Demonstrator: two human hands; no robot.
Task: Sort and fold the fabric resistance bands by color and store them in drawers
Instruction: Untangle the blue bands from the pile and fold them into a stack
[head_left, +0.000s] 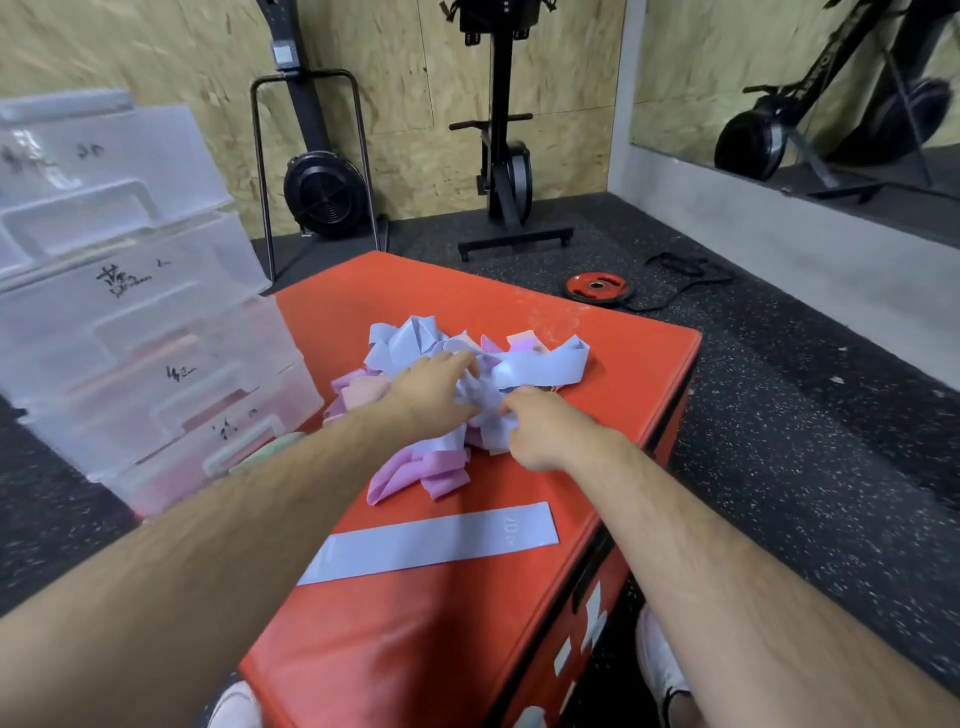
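A tangled pile of fabric bands (540, 361), lavender-blue, pink and peach, lies in the middle of the red padded box (415, 623). My left hand (434, 392) is in the pile, fingers curled into the lavender bands. My right hand (545, 428) pinches a lavender band at the pile's near side. One lavender band (431, 543) lies flat and straight on the box, nearer to me. Pink bands (415, 470) spill from the pile's near edge. A translucent drawer unit (130, 322) with handwritten labels stands to the left, all its drawers closed.
A red weight plate (597, 287) and a black cord (680, 270) lie on the speckled rubber floor beyond the box. Black exercise machines (504, 156) stand against the wood-panel wall. A mirror is on the right wall. My white shoes (660, 670) flank the box.
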